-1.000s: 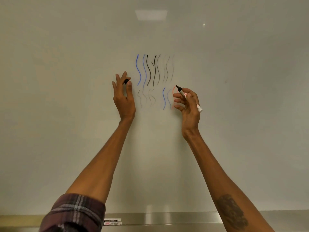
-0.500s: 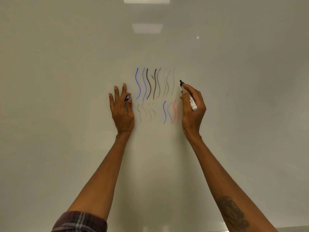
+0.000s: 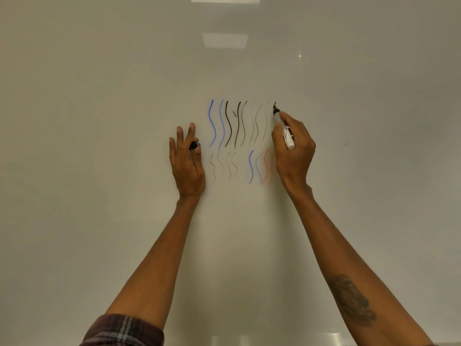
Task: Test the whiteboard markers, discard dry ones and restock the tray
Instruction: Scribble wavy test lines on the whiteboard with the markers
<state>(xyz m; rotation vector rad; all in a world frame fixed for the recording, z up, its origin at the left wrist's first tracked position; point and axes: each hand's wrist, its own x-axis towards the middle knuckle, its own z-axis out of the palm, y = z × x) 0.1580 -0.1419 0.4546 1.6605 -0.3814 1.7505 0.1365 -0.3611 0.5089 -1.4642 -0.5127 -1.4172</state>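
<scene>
My right hand (image 3: 294, 151) grips a white-barrelled marker (image 3: 284, 129) with a dark tip, which touches the whiteboard (image 3: 99, 146) at the upper right end of the test strokes (image 3: 237, 126), where a short black mark shows. My left hand (image 3: 187, 163) lies against the board left of the strokes and holds a small black marker cap (image 3: 193, 145) between thumb and index finger, the other fingers straight. Two rows of wavy lines are drawn: blue, black and faint grey above, faint grey, blue and red below.
The whiteboard fills the whole view and reflects ceiling lights (image 3: 224, 39) near the top. The marker tray lies below the frame's lower edge, out of sight.
My right hand has risen from the lower red strokes to the top right of the upper row and set the tip on the board. The view tilted up, so the tray dropped out of sight.
</scene>
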